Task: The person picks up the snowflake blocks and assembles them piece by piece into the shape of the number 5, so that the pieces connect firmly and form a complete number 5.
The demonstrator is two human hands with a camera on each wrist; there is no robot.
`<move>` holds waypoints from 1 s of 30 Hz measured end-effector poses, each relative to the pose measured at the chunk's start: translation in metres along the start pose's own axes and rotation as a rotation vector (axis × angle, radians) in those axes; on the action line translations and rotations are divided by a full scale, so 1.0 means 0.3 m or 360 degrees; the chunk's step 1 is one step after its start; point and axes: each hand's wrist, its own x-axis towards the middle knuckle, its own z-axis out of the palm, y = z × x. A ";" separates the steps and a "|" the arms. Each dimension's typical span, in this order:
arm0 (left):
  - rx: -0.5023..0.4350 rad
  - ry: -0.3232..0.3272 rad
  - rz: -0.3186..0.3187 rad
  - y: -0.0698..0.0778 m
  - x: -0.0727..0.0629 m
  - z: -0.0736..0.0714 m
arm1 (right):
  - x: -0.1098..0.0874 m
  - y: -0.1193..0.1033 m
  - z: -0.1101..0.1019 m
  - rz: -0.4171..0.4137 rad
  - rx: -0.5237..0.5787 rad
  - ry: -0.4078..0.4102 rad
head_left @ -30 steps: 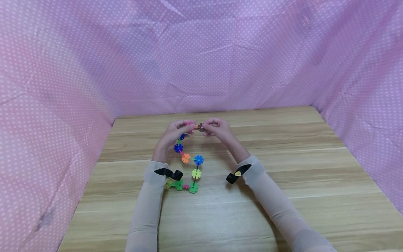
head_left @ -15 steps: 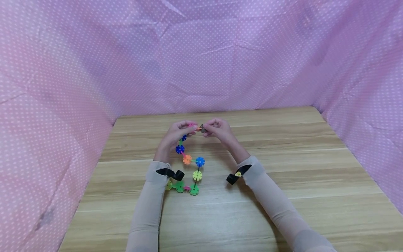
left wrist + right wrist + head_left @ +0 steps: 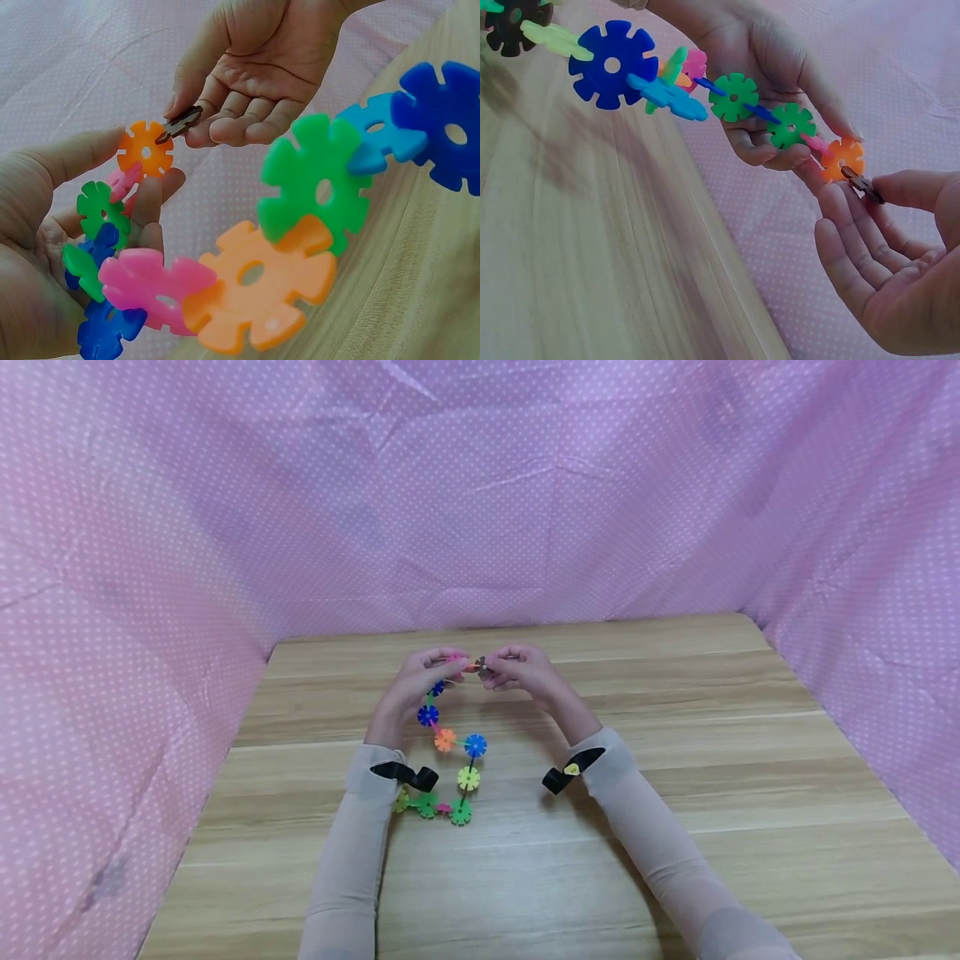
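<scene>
A chain of colourful notched plastic discs hangs from my left hand [image 3: 415, 681], whose thumb and fingers pinch the end orange disc [image 3: 146, 150]. Between my right thumb and fingers is a brown notched disc [image 3: 184, 122]; its edge meets the orange one at a slot, though how deep it sits I cannot tell. My right hand [image 3: 531, 673] is just right of the left one, above the far part of the table. Pink, green and blue discs run past the left palm. Lower down come a light orange disc [image 3: 259, 285] and a larger-looking green disc [image 3: 319, 184].
The chain trails toward me over the wooden table [image 3: 675, 735], with a blue disc [image 3: 476, 745] and a yellow disc [image 3: 468, 778] along it. My left forearm hides its near end. Pink dotted cloth [image 3: 480, 510] hangs behind and at both sides.
The brown disc has tilted a little in my right fingers, still against the orange disc. The hanging chain has shifted slightly toward me. My right wrist has moved slightly right.
</scene>
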 end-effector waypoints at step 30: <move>-0.0065 -0.0047 -0.0051 -0.016 0.015 0.023 | 0.071 -0.049 -0.034 0.0059 -0.0495 -0.0279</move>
